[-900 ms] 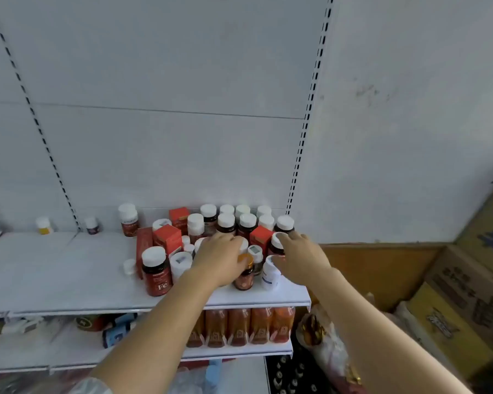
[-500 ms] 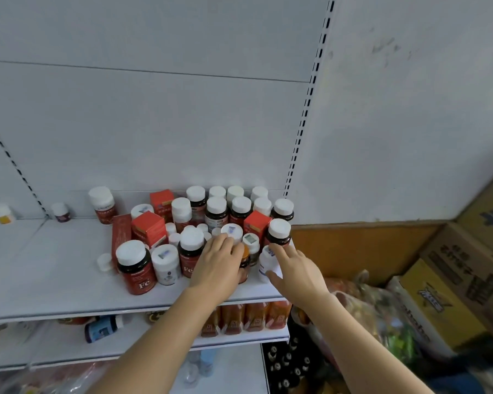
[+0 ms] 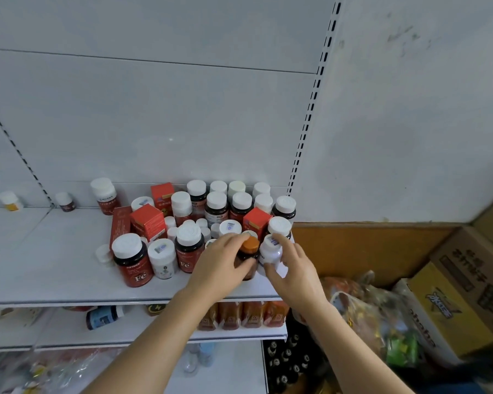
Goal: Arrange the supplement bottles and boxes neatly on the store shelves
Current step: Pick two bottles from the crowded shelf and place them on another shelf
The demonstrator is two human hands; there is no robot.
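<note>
Since the earlier frame, both hands have closed in at the shelf's (image 3: 69,291) front right corner. The left hand (image 3: 219,268) now wraps an orange-capped brown bottle (image 3: 249,258), thumb low, fingers over the cap. The right hand (image 3: 292,264) grasps a white bottle (image 3: 269,251) just beside it, the two bottles about touching. Step in hand: pulling two stray bottles from the crowded cluster. Next move likely requires lifting each clear without toppling neighbours, then setting them in line.

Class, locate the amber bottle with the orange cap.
The amber bottle with the orange cap stands near the white shelf's right front, gripped by the left hand, beside a white bottle.
</note>
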